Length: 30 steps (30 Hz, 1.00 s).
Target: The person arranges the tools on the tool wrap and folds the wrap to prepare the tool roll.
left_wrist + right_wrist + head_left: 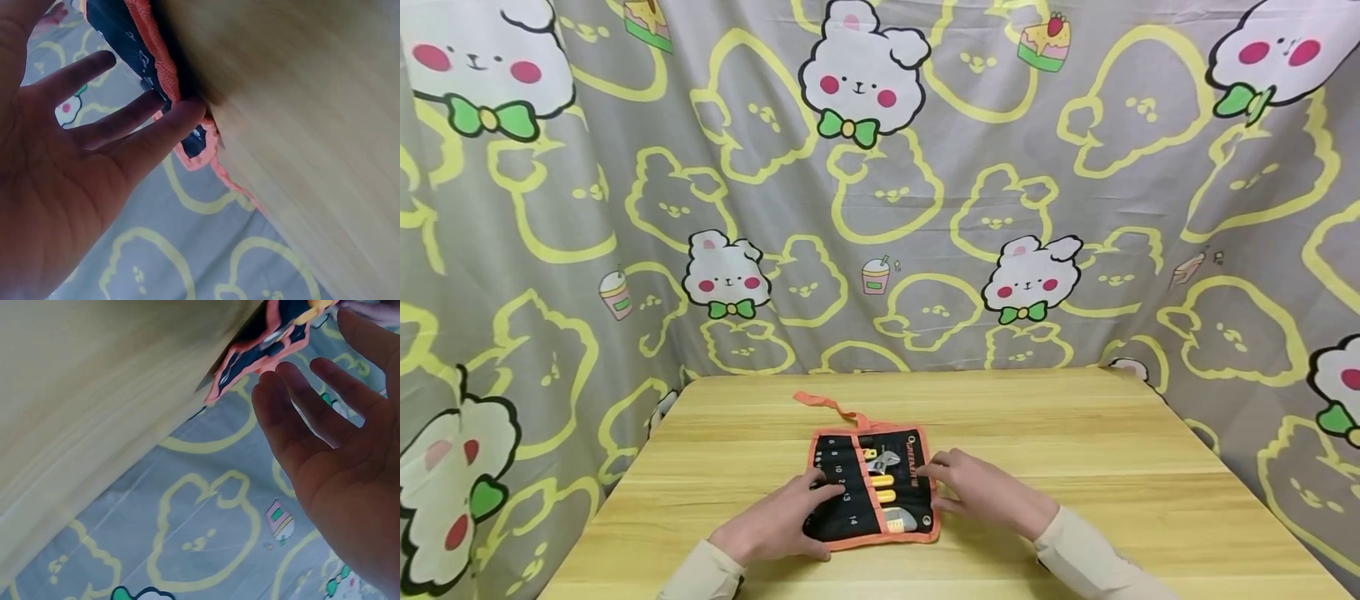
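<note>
A black tool pouch [859, 510] with orange trim lies unfolded on the table, its left pocket panel marked with white numbers. An adjustable wrench [887, 461], two yellow handles [883, 481] and a grey rounded tool [901, 519] stick out of its pockets. My left hand [781, 521] rests on the pouch's left side, thumb by the near corner. In the left wrist view its fingers are spread loosely at the orange edge. My right hand [988, 492] is at the right edge, fingertips on the trim. The right wrist view shows those fingers relaxed, with nothing gripped.
An orange strap [822, 402] trails from the pouch's far edge toward the back left. The wooden table [1075, 417] has its back edge against a grey curtain [880, 333] printed with cartoon animals, which also hangs on both sides.
</note>
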Tool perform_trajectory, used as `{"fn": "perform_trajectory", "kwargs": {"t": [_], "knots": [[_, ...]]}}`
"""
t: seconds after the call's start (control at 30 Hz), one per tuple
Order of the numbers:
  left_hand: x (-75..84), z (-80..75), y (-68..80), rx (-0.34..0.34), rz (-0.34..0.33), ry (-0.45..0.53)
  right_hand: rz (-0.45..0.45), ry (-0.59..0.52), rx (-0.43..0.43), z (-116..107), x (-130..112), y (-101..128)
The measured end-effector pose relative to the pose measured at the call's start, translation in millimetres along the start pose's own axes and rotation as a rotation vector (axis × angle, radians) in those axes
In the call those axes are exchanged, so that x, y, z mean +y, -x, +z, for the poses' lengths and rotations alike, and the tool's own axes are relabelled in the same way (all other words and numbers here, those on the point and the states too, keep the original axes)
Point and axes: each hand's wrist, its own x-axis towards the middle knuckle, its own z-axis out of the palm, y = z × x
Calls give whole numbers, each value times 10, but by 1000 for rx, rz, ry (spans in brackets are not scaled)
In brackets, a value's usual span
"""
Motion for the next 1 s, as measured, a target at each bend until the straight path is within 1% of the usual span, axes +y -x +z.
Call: {"fn": "perform_trajectory", "kwargs": {"t": [0.2, 0.4, 0.53, 0.63, 0.7, 0.77, 0.83, 0.93, 1.0], "knots": [[66, 23, -57, -3, 24, -45, -24, 10, -35, 29, -125, 176], [177, 63, -129, -15, 65, -79, -24, 34, -31, 80, -125, 286], [244, 95, -186, -35, 93, -109, -7, 33, -56, 104, -124, 352], [284, 120, -206, -43, 99, -128, 8, 44, -73, 118, -135, 406], [318, 132, -197, -49, 91, -138, 22, 50, -86, 128, -150, 440], [348, 150, -181, -40, 106, -152, 33, 60, -88, 137, -165, 489], [380, 169, -147, -38, 102, -140, 41, 72, -88, 144, -185, 531], [402, 209, -86, -19, 130, -140, 32, 88, -78, 143, -218, 580], [425, 228, -54, -27, 134, -144, 33, 85, -87, 136, -236, 593]]}}
